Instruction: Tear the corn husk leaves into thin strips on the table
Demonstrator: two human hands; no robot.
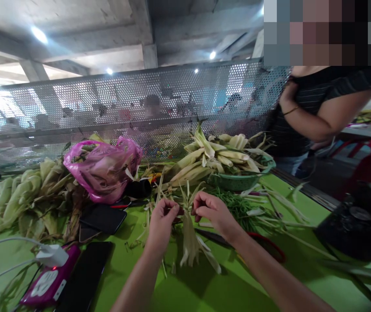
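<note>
Between my two hands hangs a bundle of pale corn husk, its wide strips spreading downward and thin split strips sticking up at the top. My left hand pinches it from the left, near the gathered neck. From the right, the curled fingers of my right hand are closed at the same height, beside the neck; what exactly the fingertips grip is too small to tell, though they seem to hold a husk strip. Under my right wrist lies a pair of scissors with red handles, partly covered by the arm.
A green basket heaped with corn husks stands at the back, next to green strands. Leftward are a pink plastic bag, piled husks, phones and a purple power strip. A person stands beyond the right edge.
</note>
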